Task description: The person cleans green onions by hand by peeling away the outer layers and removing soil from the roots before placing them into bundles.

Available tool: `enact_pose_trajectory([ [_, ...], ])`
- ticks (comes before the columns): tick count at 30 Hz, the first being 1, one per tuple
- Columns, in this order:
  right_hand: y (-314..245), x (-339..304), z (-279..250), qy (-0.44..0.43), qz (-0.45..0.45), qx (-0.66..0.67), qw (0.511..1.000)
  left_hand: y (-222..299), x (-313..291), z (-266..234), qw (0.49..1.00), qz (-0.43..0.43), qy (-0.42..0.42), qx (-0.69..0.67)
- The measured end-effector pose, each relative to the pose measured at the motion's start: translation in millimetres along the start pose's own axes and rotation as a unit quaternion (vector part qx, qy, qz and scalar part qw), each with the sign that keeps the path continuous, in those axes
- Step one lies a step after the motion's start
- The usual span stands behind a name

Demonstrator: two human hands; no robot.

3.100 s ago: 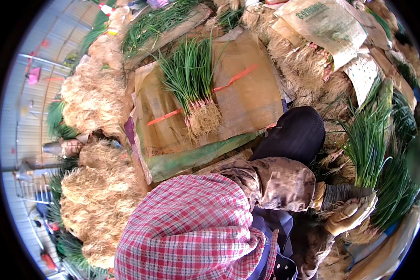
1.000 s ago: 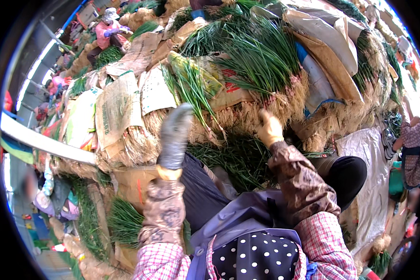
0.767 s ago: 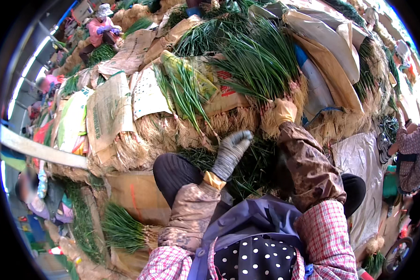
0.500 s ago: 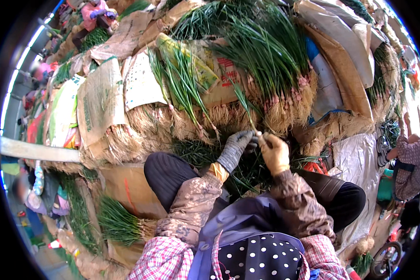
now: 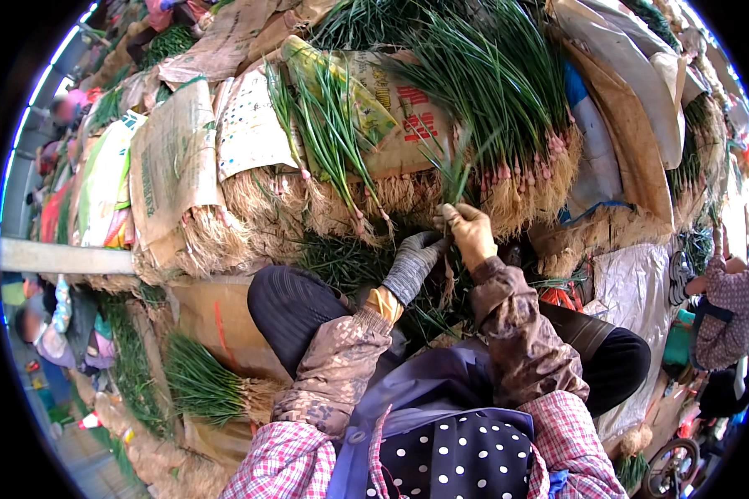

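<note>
My right hand (image 5: 471, 233), in a yellowish glove, pinches a spring onion (image 5: 455, 179) whose green leaves point up and away from me. Just below that grip, a pinkish bulb with roots (image 5: 448, 279) hangs down; whether it belongs to the same plant, I cannot tell. My left hand (image 5: 414, 268), in a grey knit glove over a yellow one, is close beside it with fingers curled. What lies in those fingers is hidden. Beyond my hands a large bunch of spring onions (image 5: 503, 100) lies with pink bulbs and long pale roots toward me. To its left lie a few loose spring onions (image 5: 329, 125).
Printed sacks (image 5: 175, 158) cover rows of rooted plants across the far side. Another bundle of spring onions (image 5: 204, 378) lies by my left knee. A pale bar (image 5: 66, 256) juts in from the left. Plastic sheeting (image 5: 632, 291) and a person (image 5: 724, 312) are at right.
My right hand has moved up and slightly left, from the stalk's lower end to its leaves. My left hand has dropped slightly and now sits below it.
</note>
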State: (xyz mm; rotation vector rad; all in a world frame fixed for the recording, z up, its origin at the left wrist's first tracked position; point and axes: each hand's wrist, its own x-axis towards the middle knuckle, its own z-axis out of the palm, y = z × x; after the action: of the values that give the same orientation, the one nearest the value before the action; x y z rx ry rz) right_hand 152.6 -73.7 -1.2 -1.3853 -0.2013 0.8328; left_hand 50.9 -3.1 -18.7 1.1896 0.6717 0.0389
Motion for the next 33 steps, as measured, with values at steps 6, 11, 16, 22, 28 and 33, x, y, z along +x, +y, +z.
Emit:
enact_pose_trajectory([
  [6, 11.9, -35.2, 10.7, 0.061, 0.071, -0.092, 0.991, -15.9, 4.3, -9.6, 0.998, 0.034, 0.061, 0.001],
  [11, 82.3, -20.4, -47.1, 0.074, 0.005, -0.378, 0.923, 9.1, -2.4, 0.0, 0.994, -0.015, 0.078, -0.071],
  [16, 49.2, -5.5, -57.9, 0.236, -0.026, -0.65, 0.721, 9.0, -2.4, -2.3, 0.985, -0.038, 0.105, -0.132],
  [22, 52.1, 3.5, -78.3, 0.084, 0.021, -0.585, 0.806, 4.9, -3.3, 1.3, 0.983, -0.109, 0.077, -0.13],
  [28, 19.0, -66.5, -0.8, 0.006, -0.17, -0.564, 0.808, 2.6, -4.4, -3.8, 0.987, -0.064, 0.087, -0.115],
  [33, 4.0, -44.7, -20.6, -0.081, 0.037, -0.198, 0.976, 2.0, -0.6, -6.6, 0.992, 0.005, 0.104, -0.076],
])
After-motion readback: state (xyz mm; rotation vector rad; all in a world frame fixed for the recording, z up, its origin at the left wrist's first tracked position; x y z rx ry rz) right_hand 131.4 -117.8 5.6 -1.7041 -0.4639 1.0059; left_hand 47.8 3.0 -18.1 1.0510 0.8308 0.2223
